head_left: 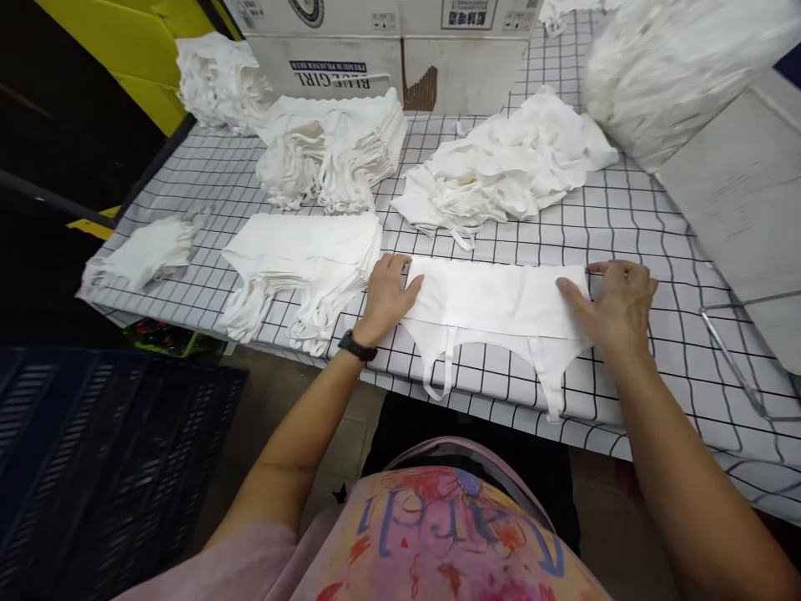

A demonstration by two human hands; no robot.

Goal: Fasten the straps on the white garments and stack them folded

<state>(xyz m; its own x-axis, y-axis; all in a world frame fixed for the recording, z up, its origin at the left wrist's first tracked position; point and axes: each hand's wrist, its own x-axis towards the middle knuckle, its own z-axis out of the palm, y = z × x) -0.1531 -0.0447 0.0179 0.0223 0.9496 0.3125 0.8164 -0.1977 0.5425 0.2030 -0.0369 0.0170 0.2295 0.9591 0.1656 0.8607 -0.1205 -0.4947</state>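
A white bandeau-style top with thin straps (494, 296) lies flat on the checked cloth, its straps pointing toward me. My left hand (389, 296), with a black watch on the wrist, grips its left edge near the upper corner, thumb over the fabric. At the opposite edge my right hand (617, 305) holds the upper right corner between thumb and fingers. Just left of my left hand sits a neat stack of similar white tops (306, 242), straps hanging toward the table edge. Behind the held top is a loose heap of white tops (501, 167).
A taller stack of white tops (338, 125) stands farther back, near a printed cardboard box (463, 71). More white garments (143, 255) lie at the left. A plastic bag (663, 75) and a bent metal wire (732, 359) are at the right. Dark blue crates (106, 451) stand below.
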